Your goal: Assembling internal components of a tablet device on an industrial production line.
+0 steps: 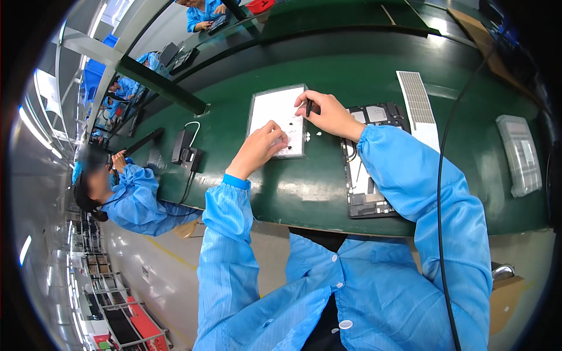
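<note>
While the right hand (332,117) is gripping a slim dark tool (308,107) at the two o'clock edge of a flat white tray (269,108), the left hand (256,150) is bending its fingers over the tray from seven o'clock; whether they are pinching something, I cannot tell. In the head view, the tray is lying at twelve o'clock on the green desk (287,196). From the tray, an opened laptop body (358,199) is lying at four o'clock, partly behind the right sleeve (404,161), and a gridded sheet (417,99) at three.
</note>
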`<action>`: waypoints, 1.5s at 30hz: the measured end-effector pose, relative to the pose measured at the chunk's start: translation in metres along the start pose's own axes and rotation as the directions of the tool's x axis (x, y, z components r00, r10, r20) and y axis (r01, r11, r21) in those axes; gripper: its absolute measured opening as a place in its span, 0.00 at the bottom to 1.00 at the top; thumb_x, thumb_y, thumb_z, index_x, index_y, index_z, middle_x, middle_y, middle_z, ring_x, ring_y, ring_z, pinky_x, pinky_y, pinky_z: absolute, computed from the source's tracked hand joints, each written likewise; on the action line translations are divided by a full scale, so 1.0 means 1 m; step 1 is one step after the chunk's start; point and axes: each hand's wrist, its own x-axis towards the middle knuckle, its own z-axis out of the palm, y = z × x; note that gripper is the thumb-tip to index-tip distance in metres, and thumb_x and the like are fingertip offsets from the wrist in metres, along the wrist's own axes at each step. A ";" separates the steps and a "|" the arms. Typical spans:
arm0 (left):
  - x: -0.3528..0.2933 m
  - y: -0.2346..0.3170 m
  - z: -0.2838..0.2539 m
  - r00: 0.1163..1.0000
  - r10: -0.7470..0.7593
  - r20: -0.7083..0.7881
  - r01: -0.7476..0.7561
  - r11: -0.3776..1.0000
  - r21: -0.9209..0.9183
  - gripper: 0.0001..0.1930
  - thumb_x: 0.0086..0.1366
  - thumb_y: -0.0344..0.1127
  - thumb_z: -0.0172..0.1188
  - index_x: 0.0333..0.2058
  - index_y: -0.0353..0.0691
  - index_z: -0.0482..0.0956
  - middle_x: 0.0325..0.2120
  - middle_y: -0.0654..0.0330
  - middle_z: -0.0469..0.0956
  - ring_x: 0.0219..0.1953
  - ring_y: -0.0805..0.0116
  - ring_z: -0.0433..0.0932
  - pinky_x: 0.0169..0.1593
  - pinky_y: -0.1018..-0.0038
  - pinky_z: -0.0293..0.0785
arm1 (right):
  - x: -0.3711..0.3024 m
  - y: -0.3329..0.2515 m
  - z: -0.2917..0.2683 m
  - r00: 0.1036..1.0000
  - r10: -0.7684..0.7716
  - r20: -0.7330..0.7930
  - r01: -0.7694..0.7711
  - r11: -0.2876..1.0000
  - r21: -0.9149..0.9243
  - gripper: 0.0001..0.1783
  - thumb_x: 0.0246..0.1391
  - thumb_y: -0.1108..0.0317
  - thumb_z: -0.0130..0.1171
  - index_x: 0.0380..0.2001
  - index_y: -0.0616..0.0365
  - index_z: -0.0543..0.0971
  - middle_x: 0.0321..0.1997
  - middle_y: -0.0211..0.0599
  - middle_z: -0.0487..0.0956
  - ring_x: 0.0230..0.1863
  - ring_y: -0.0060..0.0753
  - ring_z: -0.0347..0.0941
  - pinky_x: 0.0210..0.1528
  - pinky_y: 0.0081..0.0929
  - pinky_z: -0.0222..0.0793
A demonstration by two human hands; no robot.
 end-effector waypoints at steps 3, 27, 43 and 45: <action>-0.001 0.002 -0.002 0.998 -0.003 0.056 0.000 0.999 0.055 0.06 0.65 0.31 0.61 0.38 0.39 0.75 0.40 0.54 0.71 0.42 0.50 0.76 0.44 0.60 0.72 | -0.003 0.004 0.004 0.997 -0.077 0.006 0.077 0.995 -0.065 0.09 0.60 0.70 0.61 0.43 0.60 0.78 0.34 0.37 0.85 0.35 0.25 0.81 0.39 0.26 0.73; 0.145 0.151 0.080 0.984 -0.030 -0.177 -0.059 0.878 -0.475 0.09 0.63 0.30 0.63 0.41 0.38 0.76 0.30 0.56 0.82 0.29 0.59 0.80 0.35 0.66 0.75 | -0.122 -0.010 -0.158 0.917 0.122 -0.379 -0.213 0.955 -0.208 0.15 0.58 0.71 0.62 0.48 0.59 0.75 0.33 0.28 0.80 0.27 0.12 0.69 0.32 0.16 0.66; 0.144 0.146 0.087 0.941 0.123 -0.315 -0.221 0.928 -0.299 0.12 0.62 0.29 0.65 0.44 0.36 0.77 0.29 0.60 0.82 0.20 0.71 0.73 0.27 0.73 0.70 | -0.119 0.004 -0.156 0.910 0.316 -0.269 -0.364 0.919 -0.152 0.25 0.47 0.66 0.73 0.45 0.56 0.71 0.31 0.34 0.74 0.33 0.29 0.72 0.36 0.26 0.69; 0.142 0.149 0.079 0.973 0.047 -0.225 -0.128 0.924 -0.360 0.12 0.62 0.29 0.65 0.43 0.37 0.76 0.30 0.58 0.82 0.24 0.66 0.77 0.30 0.70 0.72 | -0.109 0.004 -0.164 0.922 0.360 -0.142 -0.386 0.883 -0.267 0.25 0.48 0.67 0.73 0.44 0.54 0.69 0.31 0.28 0.70 0.33 0.21 0.67 0.33 0.21 0.63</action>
